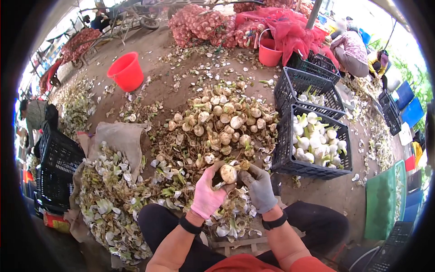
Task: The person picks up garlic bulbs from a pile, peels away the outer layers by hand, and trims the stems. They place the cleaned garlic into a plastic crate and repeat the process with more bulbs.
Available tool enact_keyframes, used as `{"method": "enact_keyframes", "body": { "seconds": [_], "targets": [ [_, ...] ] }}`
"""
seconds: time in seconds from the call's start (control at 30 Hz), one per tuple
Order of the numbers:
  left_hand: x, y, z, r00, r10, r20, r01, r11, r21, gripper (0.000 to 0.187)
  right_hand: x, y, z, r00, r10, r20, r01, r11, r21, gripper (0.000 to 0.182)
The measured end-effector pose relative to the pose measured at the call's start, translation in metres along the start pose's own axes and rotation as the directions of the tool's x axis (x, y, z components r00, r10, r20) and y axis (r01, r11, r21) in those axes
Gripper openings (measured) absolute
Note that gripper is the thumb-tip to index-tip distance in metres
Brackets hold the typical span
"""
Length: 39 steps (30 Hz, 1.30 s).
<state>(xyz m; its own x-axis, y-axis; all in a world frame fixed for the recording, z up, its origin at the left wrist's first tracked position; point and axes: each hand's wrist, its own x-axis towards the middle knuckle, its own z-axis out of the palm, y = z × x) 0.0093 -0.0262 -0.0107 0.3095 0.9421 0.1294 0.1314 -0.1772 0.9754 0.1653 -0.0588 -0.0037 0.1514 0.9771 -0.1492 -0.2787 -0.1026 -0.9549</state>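
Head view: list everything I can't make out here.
- Held bulb's underside: turned away from the camera.
- Lower bulbs in the nearest filled crate: hidden by those on top.
- Bent worker's hands, upper right: too small and unclear.
- Person at far left: blurred near the lens border.

One round, off-white bulb [228,173] — skin stained brown, dry leafy tuft sideways — between two gloved hands [232,187].

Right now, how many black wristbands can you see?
2. One wristband is on the left arm, the other wristband on the right arm. More may be hidden on people farther off.
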Motion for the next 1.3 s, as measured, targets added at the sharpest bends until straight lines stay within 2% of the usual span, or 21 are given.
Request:
{"method": "enact_keyframes", "body": {
  "seconds": [0.07,0.1,0.17,0.2,0.27,0.33,0.4,0.47,0.53,0.57,0.63,0.8,0.87,0.9,0.93,1.0,1.03,1.07,1.13,1.2,1.3],
  "targets": [
    [-0.002,0.010,-0.002,0.986,-0.126,0.104,0.158,0.903,-0.400,0.053,-0.004,-0.003,-0.001,0.999,0.021,-0.026,-0.024,0.994,-0.108,0.014],
    [-0.001,0.008,-0.004,0.987,-0.122,0.104,0.154,0.902,-0.404,0.053,-0.005,-0.004,-0.001,0.999,0.018,-0.026,-0.021,0.993,-0.114,0.014],
    [-0.001,0.000,-0.008,0.941,-0.276,0.194,0.326,0.593,-0.736,0.052,-0.007,-0.002,0.000,1.000,-0.012,-0.021,0.010,0.996,-0.091,0.014],
    [-0.001,0.000,-0.012,0.942,-0.275,0.193,0.324,0.592,-0.738,0.052,-0.007,0.000,0.003,1.000,-0.013,-0.019,0.011,0.996,-0.093,0.014],
    [0.000,0.000,-0.018,0.886,-0.334,0.321,0.456,0.501,-0.736,0.059,-0.009,0.005,0.010,0.996,-0.091,0.000,0.091,0.989,-0.117,0.016],
    [-0.001,0.009,-0.016,0.899,-0.311,0.308,0.431,0.509,-0.745,0.060,-0.011,-0.004,0.010,0.997,-0.071,-0.024,0.070,0.995,-0.064,0.016],
    [-0.005,0.008,-0.012,0.976,-0.119,0.182,0.205,0.785,-0.585,0.062,-0.016,-0.014,0.008,0.997,0.069,0.019,-0.067,0.993,-0.097,0.016],
    [-0.005,0.014,-0.012,0.982,-0.142,0.122,0.187,0.756,-0.627,0.066,-0.019,-0.015,0.010,1.000,0.011,0.014,-0.009,0.992,-0.123,0.017],
    [-0.004,0.008,-0.017,0.979,-0.139,0.149,0.201,0.787,-0.583,0.068,-0.017,-0.016,0.010,0.979,-0.202,0.031,0.200,0.910,-0.365,0.016],
    [-0.004,0.008,-0.017,0.970,-0.168,0.175,0.242,0.731,-0.638,0.069,-0.014,-0.016,0.008,0.979,-0.203,0.029,0.200,0.910,-0.362,0.016],
    [-0.005,0.010,-0.019,0.952,-0.180,0.246,0.302,0.675,-0.673,0.070,-0.004,-0.016,0.002,0.913,-0.404,0.050,0.323,0.643,-0.695,0.014],
    [-0.016,0.021,-0.015,0.863,-0.192,0.467,0.487,0.558,-0.671,0.069,0.025,-0.004,-0.022,0.899,-0.433,-0.059,0.203,0.533,-0.822,0.018],
    [-0.016,0.021,-0.015,0.831,-0.149,0.536,0.540,0.447,-0.713,0.064,0.034,0.009,-0.041,0.956,-0.287,-0.061,0.087,0.478,-0.874,0.021],
    [-0.012,0.016,-0.016,0.831,-0.162,0.533,0.542,0.456,-0.706,0.061,0.031,0.023,-0.056,0.945,-0.314,0.091,0.230,0.442,-0.867,0.029],
    [-0.014,0.014,-0.017,0.831,-0.173,0.530,0.545,0.446,-0.710,0.061,0.021,0.017,-0.049,0.949,-0.300,0.094,0.226,0.444,-0.867,0.029],
    [-0.008,0.012,-0.016,0.848,-0.229,0.478,0.526,0.478,-0.704,0.060,-0.005,-0.010,-0.037,0.981,-0.137,0.139,0.180,0.907,-0.381,0.038],
    [-0.008,0.018,-0.015,0.847,-0.286,0.449,0.530,0.523,-0.667,0.060,-0.014,-0.026,-0.030,0.983,-0.112,0.142,0.154,0.931,-0.331,0.041],
    [-0.008,0.016,-0.013,0.844,-0.287,0.454,0.535,0.523,-0.664,0.060,-0.018,-0.033,-0.026,0.984,-0.112,0.136,0.152,0.932,-0.330,0.041],
    [-0.008,0.009,-0.008,0.870,-0.280,0.405,0.480,0.666,-0.572,0.062,-0.022,-0.039,-0.018,0.950,-0.233,0.209,0.312,0.756,-0.575,0.033],
    [-0.006,0.009,-0.007,0.880,-0.266,0.394,0.463,0.669,-0.582,0.064,-0.024,-0.035,-0.016,0.966,-0.213,0.143,0.257,0.810,-0.527,0.026],
    [-0.008,0.011,-0.008,0.857,-0.291,0.426,0.512,0.582,-0.631,0.064,-0.025,-0.037,-0.015,0.960,-0.217,0.178,0.281,0.726,-0.628,0.026]
  ]
}}
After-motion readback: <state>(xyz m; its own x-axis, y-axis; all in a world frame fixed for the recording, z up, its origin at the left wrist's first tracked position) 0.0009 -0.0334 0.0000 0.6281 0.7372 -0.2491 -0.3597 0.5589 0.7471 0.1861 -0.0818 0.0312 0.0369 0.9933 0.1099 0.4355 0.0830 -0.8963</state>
